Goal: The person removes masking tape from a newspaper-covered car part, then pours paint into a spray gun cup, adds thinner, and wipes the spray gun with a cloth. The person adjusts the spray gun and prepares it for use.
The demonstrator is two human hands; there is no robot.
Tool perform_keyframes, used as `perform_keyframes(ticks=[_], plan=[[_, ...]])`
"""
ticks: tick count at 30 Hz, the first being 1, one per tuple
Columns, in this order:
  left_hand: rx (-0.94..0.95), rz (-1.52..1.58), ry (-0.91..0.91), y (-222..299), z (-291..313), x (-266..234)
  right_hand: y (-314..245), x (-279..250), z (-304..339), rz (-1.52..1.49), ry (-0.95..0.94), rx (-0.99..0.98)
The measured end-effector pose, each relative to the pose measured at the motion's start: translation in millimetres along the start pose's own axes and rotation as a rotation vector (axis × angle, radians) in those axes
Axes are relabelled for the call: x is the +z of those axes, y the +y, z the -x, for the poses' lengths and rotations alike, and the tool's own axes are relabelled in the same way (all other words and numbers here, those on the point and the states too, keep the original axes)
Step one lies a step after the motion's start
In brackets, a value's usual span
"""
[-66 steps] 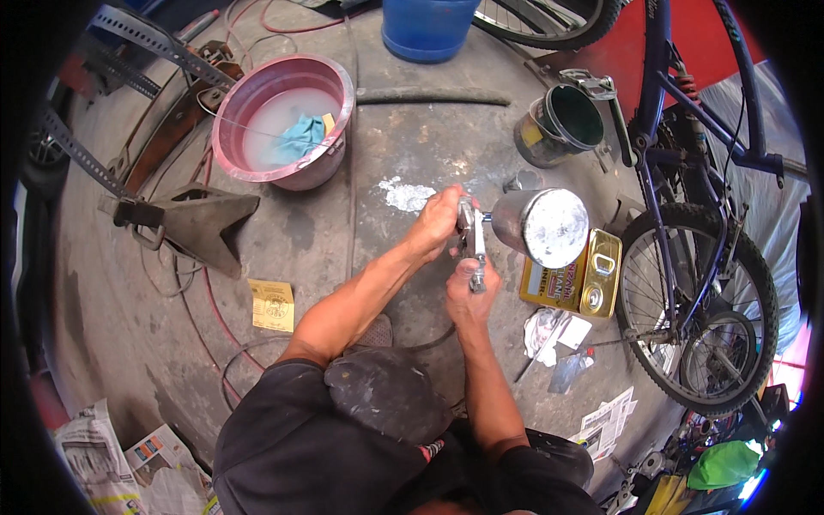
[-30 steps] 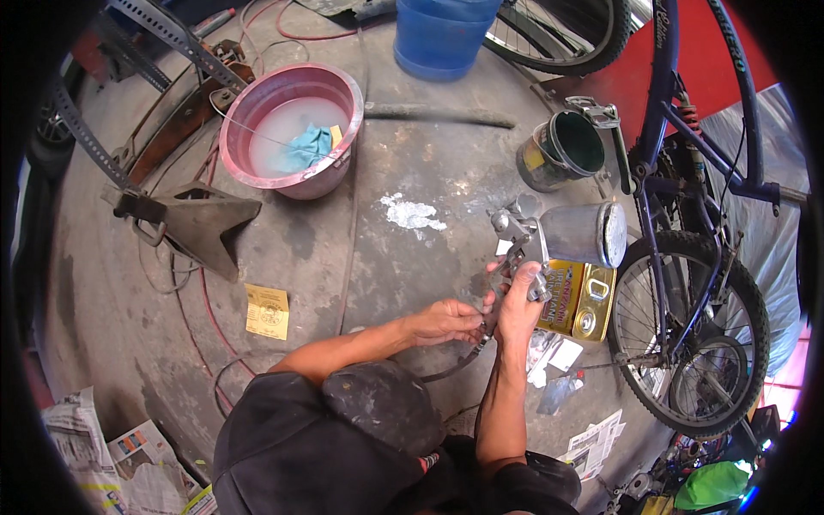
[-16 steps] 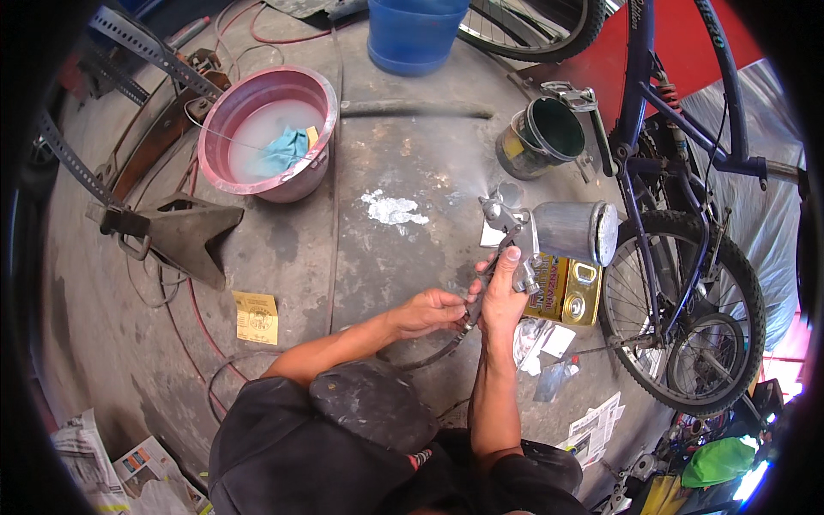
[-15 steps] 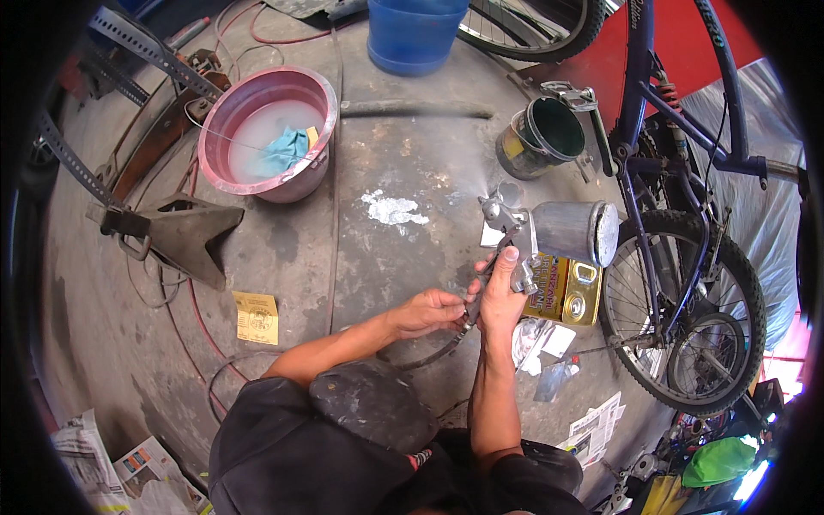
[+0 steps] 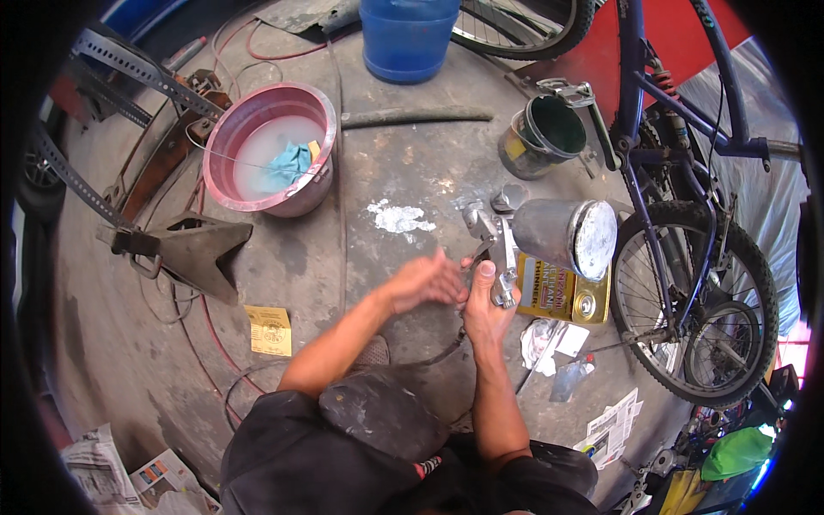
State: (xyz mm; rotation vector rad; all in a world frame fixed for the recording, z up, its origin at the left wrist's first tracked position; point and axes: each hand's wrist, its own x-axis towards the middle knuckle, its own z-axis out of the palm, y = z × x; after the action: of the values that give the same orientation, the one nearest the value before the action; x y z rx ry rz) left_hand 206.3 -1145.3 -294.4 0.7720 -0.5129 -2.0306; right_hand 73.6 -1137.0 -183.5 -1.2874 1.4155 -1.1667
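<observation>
My right hand (image 5: 487, 316) is closed around the handle of a metal spray gun (image 5: 503, 249). The gun's grey cup (image 5: 549, 232), with a whitish, paint-marked end, sticks out to the right. From the bottom of the handle a dark air hose (image 5: 439, 354) curves toward my knees. My left hand (image 5: 427, 281), blurred by motion, is just left of the handle with its fingers stretched out and nothing visible in them. A yellow rectangular tin (image 5: 592, 302) lies below the cup, partly hidden by the gun. Beyond the nozzle stands a small grey cup (image 5: 509, 196).
At the left are a pink basin (image 5: 309, 202) of cloudy water with a blue cloth (image 5: 287, 166), and a metal jack stand (image 5: 202, 253). A dark bucket (image 5: 524, 150) and purple bicycle (image 5: 639, 172) stand right. A blue drum (image 5: 408, 43) is far off; newspaper (image 5: 614, 427) lies near.
My left hand has come off the lower handle, its fingers unfolding from a pinch. The gun has turned a little, showing more of its cup's end. Faint mist near the nozzle no longer shows.
</observation>
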Motion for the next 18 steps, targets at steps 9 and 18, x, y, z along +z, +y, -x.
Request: perform_keyframes(ticks=[9, 18], plan=[[0.084, -0.977, -0.076, 159.8, 2.7, 5.4, 3.1, -10.3, 2.2, 0.173, -0.258, -0.123], [-0.076, -0.745, -0.006, 146.2, 7.8, 0.1, 0.3, -15.1, 1.2, 0.216, -0.299, -0.062]])
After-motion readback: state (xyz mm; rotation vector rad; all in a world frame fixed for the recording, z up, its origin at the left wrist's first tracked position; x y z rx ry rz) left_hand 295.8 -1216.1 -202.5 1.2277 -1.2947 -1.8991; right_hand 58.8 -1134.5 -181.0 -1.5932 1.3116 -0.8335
